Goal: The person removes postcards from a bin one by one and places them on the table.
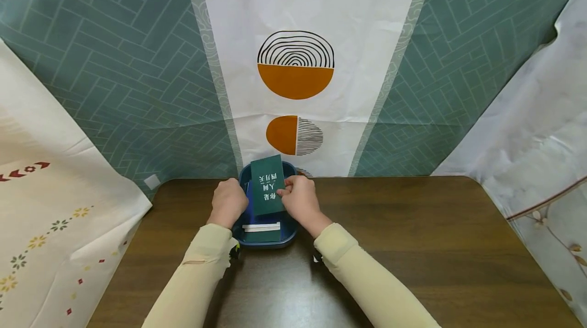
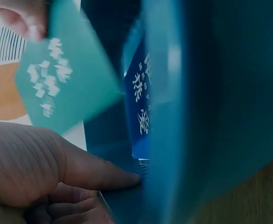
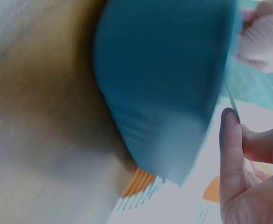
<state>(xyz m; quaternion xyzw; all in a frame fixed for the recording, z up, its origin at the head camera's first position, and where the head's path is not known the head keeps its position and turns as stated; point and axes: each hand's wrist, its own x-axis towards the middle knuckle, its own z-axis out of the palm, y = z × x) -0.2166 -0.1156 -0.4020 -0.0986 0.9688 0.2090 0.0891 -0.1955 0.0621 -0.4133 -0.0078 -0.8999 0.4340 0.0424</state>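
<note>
My right hand point(image 1: 300, 198) pinches a thin dark green book point(image 1: 263, 180) by its right edge, between thumb and fingers. White Chinese characters mark its cover, and it hangs tilted over a dark blue plastic basin point(image 1: 290, 236). In the right wrist view the book shows only as a thin edge at the fingertips. My left hand point(image 1: 228, 203) grips the basin's left rim, its thumb inside in the left wrist view. A blue book point(image 2: 139, 102) with white characters lies inside the basin. Near the basin's front are white page edges point(image 1: 261, 227) and a green cover point(image 1: 262, 237).
The basin stands on a brown wooden table point(image 1: 412, 246), close to its back edge. Behind hangs a green and white patterned cloth point(image 1: 367, 63). Pale patterned cloths flank the table at left point(image 1: 55, 206) and right point(image 1: 550, 175).
</note>
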